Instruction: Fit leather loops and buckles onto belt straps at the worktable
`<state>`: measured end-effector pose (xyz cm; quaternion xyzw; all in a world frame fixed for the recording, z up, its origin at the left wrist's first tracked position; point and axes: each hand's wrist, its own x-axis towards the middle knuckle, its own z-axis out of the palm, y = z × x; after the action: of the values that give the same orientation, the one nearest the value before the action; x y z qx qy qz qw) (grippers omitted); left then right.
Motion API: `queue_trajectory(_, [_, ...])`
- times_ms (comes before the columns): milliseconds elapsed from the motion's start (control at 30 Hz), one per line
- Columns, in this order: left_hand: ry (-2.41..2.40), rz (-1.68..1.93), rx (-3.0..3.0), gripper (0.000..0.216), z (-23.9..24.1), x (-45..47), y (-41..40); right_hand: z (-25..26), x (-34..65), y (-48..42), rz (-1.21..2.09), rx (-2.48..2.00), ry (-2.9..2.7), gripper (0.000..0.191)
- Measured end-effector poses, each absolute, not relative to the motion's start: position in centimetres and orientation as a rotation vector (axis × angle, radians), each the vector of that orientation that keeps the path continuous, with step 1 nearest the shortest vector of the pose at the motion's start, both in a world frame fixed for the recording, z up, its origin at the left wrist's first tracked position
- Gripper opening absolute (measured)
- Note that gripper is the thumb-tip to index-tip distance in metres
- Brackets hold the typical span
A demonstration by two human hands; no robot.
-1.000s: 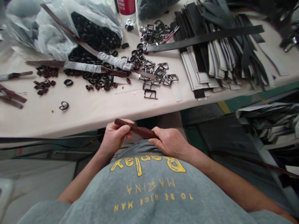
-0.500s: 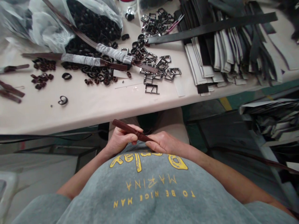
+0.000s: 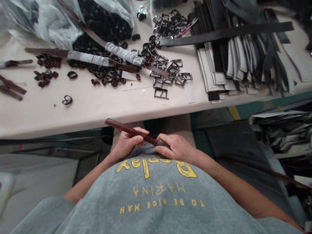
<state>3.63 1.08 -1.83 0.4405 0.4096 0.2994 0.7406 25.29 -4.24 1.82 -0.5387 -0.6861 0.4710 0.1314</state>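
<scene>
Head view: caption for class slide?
Left hand grips a brown strap, right hand at its end, beside a table of metal buckles.

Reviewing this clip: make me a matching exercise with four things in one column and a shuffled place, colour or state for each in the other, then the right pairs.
Things
1. brown strap
2. plastic bag
3. metal buckles
4. shirt

Descriptions
A. grey with yellow lettering
B. shiny, scattered just left of the stacked strips in the picture
C. in the left hand
D. filled with black loops

Pairs: 1-C, 2-D, 3-B, 4-A
</scene>
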Motion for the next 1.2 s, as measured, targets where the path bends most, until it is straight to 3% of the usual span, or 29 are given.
queue_trajectory(267, [0.823,0.493,0.995,0.031,-1.5,4.2,0.7,1.2,24.8,-4.8,1.302,-1.5,-1.971,0.025])
queue_trajectory(467, [0.843,0.573,0.906,0.043,-1.5,5.4,0.6,1.8,24.8,-4.0,1.208,-1.603,-1.878,0.024])
queue_trajectory(667, [0.885,0.638,0.967,0.026,0.1,6.0,2.3,2.3,24.2,-2.4,1.085,-1.625,-1.91,0.027])
queue_trajectory(833, [0.946,0.69,0.972,0.024,0.8,5.4,3.2,2.6,23.6,-2.0,1.134,-1.602,-1.843,0.018])
queue_trajectory(1200, [0.955,0.772,0.94,0.018,0.7,4.0,3.0,3.5,23.2,-2.2,1.128,-1.588,-1.945,0.022])
